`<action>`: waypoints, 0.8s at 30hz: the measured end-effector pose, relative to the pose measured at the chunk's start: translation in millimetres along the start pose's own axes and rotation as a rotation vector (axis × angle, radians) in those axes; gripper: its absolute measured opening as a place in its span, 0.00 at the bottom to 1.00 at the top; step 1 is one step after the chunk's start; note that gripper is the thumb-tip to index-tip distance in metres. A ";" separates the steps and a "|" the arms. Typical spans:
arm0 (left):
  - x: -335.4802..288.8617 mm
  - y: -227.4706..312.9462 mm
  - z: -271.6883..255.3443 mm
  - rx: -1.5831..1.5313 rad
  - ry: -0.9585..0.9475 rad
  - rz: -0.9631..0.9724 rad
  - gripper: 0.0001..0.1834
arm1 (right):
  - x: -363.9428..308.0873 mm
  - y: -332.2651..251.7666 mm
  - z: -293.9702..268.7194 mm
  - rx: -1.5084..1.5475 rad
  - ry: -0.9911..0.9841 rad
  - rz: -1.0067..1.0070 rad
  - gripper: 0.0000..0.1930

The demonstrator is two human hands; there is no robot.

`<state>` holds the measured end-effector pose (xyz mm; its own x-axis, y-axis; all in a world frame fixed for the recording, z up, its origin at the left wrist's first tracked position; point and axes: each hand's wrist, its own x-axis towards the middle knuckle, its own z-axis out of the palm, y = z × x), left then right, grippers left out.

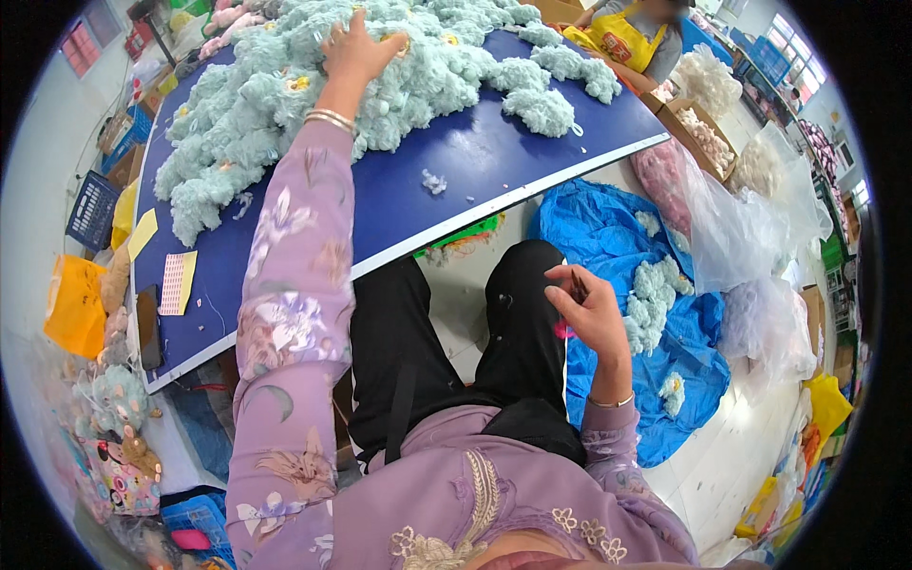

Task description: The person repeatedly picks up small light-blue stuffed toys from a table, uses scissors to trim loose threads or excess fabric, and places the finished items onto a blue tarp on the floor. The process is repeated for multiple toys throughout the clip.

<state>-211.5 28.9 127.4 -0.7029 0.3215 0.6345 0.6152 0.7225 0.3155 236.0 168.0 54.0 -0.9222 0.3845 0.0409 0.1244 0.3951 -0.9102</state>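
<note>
Reaching far across the blue table (475,161), my left hand (359,49) lies with fingers spread on a big heap of fluffy mint-green plush pieces (256,104). Small yellow patches show on some of them. Nothing is gripped in that hand that I can see. By my right knee, my right hand (597,309) is closed around a small dark tool (578,285), whose kind I cannot make out. Below and right of that hand, more mint plush pieces (651,299) rest on a crumpled blue plastic sheet (589,214).
A tuft of loose fluff (434,181) lies near the table's white edge. A person in a yellow apron (622,43) sits at the far right. Filled clear bags (769,323) and an open cardboard box (698,133) stand right. At left are a dark phone-like object (149,328) and plush toys (119,404).
</note>
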 end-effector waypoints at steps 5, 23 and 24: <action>-36.6 14.0 30.7 -0.018 -0.351 -0.039 0.52 | 4.6 8.5 6.1 0.030 0.022 0.022 0.09; -251.9 160.7 -54.6 -0.955 -0.524 -0.009 0.44 | 13.0 15.3 23.8 0.378 0.218 -0.122 0.16; -268.5 171.8 -55.4 -0.975 -0.553 -0.039 0.44 | 13.2 14.7 25.7 0.343 0.257 -0.181 0.16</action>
<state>102.7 32.8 50.4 -0.6406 0.7118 0.2881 0.4352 0.0274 0.8999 216.2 157.4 30.6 -0.7919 0.5461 0.2733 -0.1983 0.1932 -0.9609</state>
